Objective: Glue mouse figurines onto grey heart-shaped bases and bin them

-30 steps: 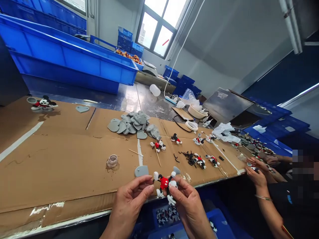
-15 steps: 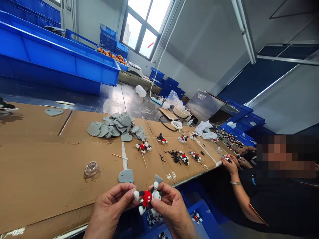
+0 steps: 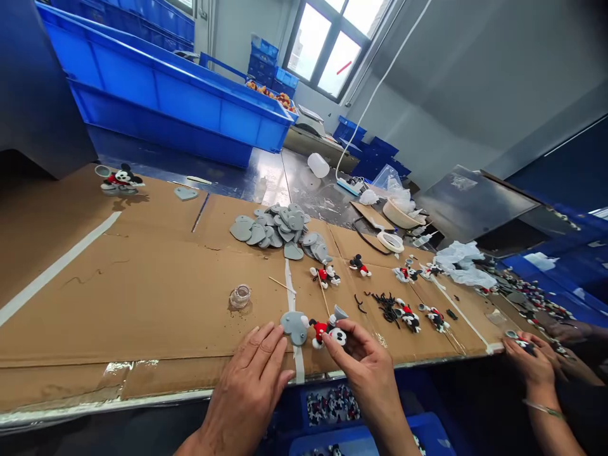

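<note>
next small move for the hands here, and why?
Probably lower the figure onto the grey heart-shaped base. The right hand pinches the figure just beside the base, its feet seemingly touching the base's edge, while the left hand lies flat on the cardboard, fingers at the base. A finished figure stands on a similar base.

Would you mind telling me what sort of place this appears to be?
Probably a toy assembly workshop: rows of mouse figurines on a cardboard-covered bench, a pile of grey bases, and blue bins.
</note>
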The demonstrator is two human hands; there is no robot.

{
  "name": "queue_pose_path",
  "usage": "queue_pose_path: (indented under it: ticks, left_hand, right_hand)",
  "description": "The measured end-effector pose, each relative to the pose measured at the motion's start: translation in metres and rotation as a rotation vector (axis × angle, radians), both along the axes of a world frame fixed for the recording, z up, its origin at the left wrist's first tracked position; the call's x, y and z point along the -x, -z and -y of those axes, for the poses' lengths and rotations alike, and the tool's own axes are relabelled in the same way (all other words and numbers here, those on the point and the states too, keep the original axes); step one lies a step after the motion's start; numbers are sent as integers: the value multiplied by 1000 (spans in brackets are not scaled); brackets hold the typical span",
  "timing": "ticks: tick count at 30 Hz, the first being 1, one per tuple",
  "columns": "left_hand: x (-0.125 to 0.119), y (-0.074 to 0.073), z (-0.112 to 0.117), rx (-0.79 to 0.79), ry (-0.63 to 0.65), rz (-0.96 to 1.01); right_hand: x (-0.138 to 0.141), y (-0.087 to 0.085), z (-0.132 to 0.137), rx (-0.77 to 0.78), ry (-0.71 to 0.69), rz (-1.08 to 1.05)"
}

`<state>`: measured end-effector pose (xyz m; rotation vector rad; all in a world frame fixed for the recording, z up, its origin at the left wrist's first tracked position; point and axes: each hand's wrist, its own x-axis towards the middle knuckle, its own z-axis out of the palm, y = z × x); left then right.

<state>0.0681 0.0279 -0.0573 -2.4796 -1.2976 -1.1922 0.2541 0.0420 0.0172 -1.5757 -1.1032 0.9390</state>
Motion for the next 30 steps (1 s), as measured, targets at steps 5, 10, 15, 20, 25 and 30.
queue_pose_path:
  ticks: [5,10,15,20,25,30]
  left_hand:
    - [-4,0,-3,13,-36,-106]
    - [-6,1,-1,19,-20,-7]
    - [-5,1,-1,11,-6,47]
    - [-5,0,-2,-4,-24,55]
    - [-9,2,-1,-2,-47,73]
    - [-10,3,0,3,-52,91]
  right_hand:
    - [5,5,-7,5,-11,32]
    - [1,9,-12,10,-16,69]
    - [-1,4,-13,1,-21,110]
    - [4,2,-16,5,75,-26]
    - [11,14,-13,-17,155,-128]
    - [11,12,-10,37,190,-223]
